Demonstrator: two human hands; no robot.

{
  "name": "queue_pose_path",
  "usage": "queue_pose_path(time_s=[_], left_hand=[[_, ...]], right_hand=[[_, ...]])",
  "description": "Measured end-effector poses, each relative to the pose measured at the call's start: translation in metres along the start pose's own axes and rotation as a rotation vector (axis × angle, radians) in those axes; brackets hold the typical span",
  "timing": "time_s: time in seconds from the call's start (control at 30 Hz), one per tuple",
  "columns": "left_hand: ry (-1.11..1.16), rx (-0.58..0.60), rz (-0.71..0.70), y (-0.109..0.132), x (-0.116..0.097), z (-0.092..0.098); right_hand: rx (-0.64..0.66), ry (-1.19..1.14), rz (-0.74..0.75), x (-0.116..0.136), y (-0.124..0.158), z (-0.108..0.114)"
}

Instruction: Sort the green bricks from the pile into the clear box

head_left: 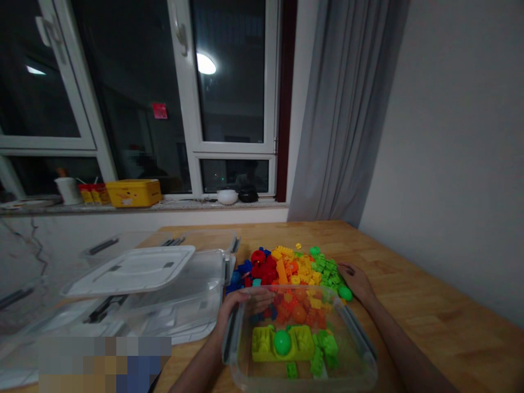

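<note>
"Blocks [281,271], then: where are they?"

"Heaped on the table [413,284] between my hands: blue and red toward my left grip [248,301], orange and yellow midway, green beside my right grip [356,279]."

"How does the right one stand?"

"Fingers loosely bent at the edge of the green pieces, near a green ball [345,293]. I can't tell whether I have hold of any."

"And the left?"

"Fingers nearly straight, at the far left corner of a clear bin [305,380]. I can't tell how firmly I have it."

"Anything inside?"

"Yes, nearer me than both grips: a yellow-green piece [303,346], a second ball [282,343] by its middle, smaller green pieces to the right. Left of my left grip lies a white lid [131,267] among other clear boxes [204,270]."
</note>
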State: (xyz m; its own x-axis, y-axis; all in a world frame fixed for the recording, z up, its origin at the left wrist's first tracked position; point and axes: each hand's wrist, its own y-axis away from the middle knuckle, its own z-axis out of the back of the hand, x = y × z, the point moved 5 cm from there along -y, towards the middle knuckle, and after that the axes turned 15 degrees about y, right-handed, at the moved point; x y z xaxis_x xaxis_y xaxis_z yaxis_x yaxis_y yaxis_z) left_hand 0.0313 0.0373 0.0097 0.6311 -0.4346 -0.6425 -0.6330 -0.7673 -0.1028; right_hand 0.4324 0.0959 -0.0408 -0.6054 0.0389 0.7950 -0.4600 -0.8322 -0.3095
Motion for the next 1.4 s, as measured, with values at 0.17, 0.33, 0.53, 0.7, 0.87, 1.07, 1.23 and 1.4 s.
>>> queue_pose_path(time_s=[0.17,0.33,0.53,0.7,0.87,1.07,1.23,1.4], left_hand=[[0.003,-0.011,-0.009,-0.0012,-0.0001,0.0028],[-0.01,-0.015,0.006,-0.0009,0.0,0.0029],[-0.029,0.009,-0.013,-0.0014,-0.0009,-0.0001],[-0.019,-0.011,-0.018,-0.0001,-0.0007,-0.0006],[-0.001,-0.031,-0.002,0.0007,0.0001,-0.0012],[0.003,-0.031,-0.022,0.0,-0.0001,-0.0018],[-0.025,-0.009,-0.017,-0.0006,-0.0001,0.0012],[-0.01,0.003,0.012,-0.0008,0.0009,0.0019]], right_hand=[[-0.054,0.007,-0.014,-0.0002,-0.0002,0.0035],[-0.062,0.009,0.001,-0.0004,-0.0002,0.0059],[-0.054,0.029,0.025,-0.0031,-0.0024,0.0065],[-0.072,0.037,0.04,-0.0022,-0.003,0.0053],[-0.094,0.064,0.058,-0.0015,-0.0034,0.0047],[-0.107,0.103,0.064,-0.0048,-0.0041,0.0049],[-0.109,0.113,0.07,-0.0026,-0.0041,0.0072],[-0.068,0.12,0.076,0.0023,-0.0021,0.0058]])
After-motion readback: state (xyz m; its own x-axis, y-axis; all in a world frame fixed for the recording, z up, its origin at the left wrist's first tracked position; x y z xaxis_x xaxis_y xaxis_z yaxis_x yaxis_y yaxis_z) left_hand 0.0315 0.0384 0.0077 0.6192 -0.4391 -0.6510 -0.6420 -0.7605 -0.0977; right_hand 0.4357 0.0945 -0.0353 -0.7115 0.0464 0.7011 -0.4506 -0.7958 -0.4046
